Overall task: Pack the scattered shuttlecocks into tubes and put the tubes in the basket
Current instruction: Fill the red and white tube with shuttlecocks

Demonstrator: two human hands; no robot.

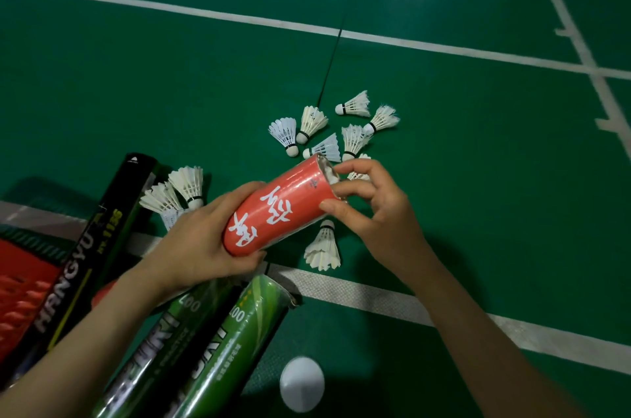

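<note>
My left hand (201, 240) grips the lower end of a red tube (280, 206) with white lettering, held tilted above the green floor. White feathers show inside its open mouth. My right hand (372, 209) is at that mouth, thumb on the rim and fingers curled over the opening. Several white shuttlecocks (317, 130) lie scattered on the floor just beyond the tube. One shuttlecock (323, 247) lies below the tube, and others (177, 192) sit left of my left hand. The red basket (20, 294) is at the left edge.
A black tube (85, 257) lies across the basket's edge. Two green tubes (205, 342) lie under my left forearm. A white round cap (302, 383) rests on the floor near the bottom. White court lines cross the green floor, and a thin black rod (331, 62) lies beyond the shuttlecocks.
</note>
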